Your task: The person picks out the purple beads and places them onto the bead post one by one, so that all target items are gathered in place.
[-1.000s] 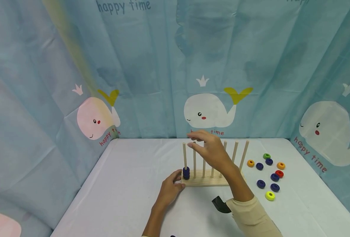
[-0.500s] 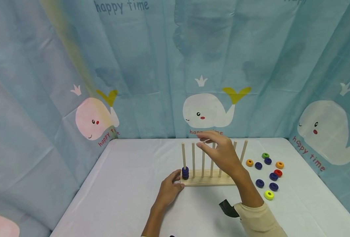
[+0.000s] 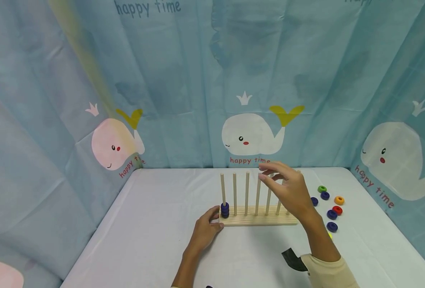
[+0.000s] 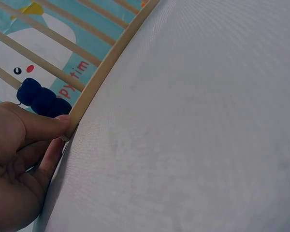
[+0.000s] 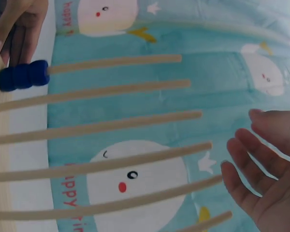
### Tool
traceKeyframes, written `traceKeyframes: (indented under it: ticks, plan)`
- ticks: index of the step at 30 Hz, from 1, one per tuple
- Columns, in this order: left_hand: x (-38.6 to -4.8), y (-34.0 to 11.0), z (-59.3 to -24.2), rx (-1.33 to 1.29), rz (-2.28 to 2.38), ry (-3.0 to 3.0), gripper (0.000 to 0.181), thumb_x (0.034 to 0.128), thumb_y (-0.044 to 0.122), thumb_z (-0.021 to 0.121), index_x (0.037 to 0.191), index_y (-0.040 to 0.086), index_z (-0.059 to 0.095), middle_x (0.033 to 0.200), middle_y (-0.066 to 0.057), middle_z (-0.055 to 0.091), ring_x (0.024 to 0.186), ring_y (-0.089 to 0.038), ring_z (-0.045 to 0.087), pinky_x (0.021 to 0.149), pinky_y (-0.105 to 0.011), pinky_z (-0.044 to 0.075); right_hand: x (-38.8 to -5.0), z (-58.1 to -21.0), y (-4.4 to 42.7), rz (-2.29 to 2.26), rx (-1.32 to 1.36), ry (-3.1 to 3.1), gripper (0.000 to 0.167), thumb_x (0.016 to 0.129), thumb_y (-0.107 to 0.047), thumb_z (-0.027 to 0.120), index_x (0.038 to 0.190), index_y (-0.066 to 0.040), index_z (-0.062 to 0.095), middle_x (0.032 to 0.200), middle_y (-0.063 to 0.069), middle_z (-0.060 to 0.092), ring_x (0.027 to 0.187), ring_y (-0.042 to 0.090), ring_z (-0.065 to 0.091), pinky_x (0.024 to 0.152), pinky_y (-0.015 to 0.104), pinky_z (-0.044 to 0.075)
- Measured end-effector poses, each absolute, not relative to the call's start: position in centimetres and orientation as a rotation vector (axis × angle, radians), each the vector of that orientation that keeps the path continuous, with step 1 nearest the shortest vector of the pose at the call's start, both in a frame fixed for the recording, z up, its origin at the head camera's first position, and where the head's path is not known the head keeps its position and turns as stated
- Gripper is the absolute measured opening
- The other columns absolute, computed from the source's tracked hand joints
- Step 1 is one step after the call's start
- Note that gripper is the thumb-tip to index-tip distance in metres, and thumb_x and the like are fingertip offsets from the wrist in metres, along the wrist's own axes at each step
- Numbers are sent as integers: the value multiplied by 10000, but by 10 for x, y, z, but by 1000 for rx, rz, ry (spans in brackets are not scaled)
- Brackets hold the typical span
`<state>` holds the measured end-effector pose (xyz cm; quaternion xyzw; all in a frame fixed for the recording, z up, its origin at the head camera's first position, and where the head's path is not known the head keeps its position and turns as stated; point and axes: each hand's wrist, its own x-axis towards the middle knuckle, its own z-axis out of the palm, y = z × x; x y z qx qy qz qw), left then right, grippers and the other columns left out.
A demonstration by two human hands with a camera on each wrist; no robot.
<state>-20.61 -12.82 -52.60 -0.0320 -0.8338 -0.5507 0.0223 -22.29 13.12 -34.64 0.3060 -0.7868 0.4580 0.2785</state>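
A wooden peg rack (image 3: 259, 221) with several upright pegs stands on the table. Three dark blue rings (image 3: 225, 210) are stacked on its leftmost peg; the right wrist view shows these blue rings (image 5: 23, 75) low on the peg. My left hand (image 3: 204, 231) grips the left end of the rack's base. In the left wrist view the thumb (image 4: 50, 126) presses one side of that end and a finger lies on the other. Above the right-hand pegs hovers my right hand (image 3: 291, 190), fingers loosely bent, holding nothing. It hides part of those pegs.
Loose rings lie right of the rack: a green ring (image 3: 322, 189), an orange ring (image 3: 339, 200), a red ring (image 3: 337, 210) and several blue ones (image 3: 332, 227). A yellow ring is mostly hidden by the right forearm. A whale-print curtain (image 3: 183, 132) rises behind the table.
My right hand has moved to the right across the tops of the pegs, away from the stacked blue rings, and now covers some loose rings. The left hand stays on the rack.
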Motion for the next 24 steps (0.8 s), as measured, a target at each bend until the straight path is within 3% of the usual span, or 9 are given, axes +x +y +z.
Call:
traceKeyframes:
  ticks: [6,16,24]
  plan:
    - [-206,-128,-525,-73,-1669,-2604,593,867,113,696,1423,169,499,1266,-75,619,1106,-210,608,960,-463,454,-209,-343,144,1200,725,-2116,292,861,13,705,1149,-32,688,1056,79,684,950,166,618,809,204,503]
    - [-207,-128,-527,-79,-1682,-2601,595,869,117,695,1425,183,497,1271,-85,611,1054,-187,628,931,-438,475,-223,-376,196,1236,562,-2135,264,902,-95,691,1166,-97,695,1086,-1,674,967,74,596,849,130,449]
    - [-207,-128,-526,-64,-1691,-2607,591,870,121,689,1425,185,496,1263,-83,614,1046,-178,628,931,-430,477,-223,-392,232,1209,427,-2253,273,927,-166,672,1197,-129,678,1113,22,673,962,-4,587,827,62,428]
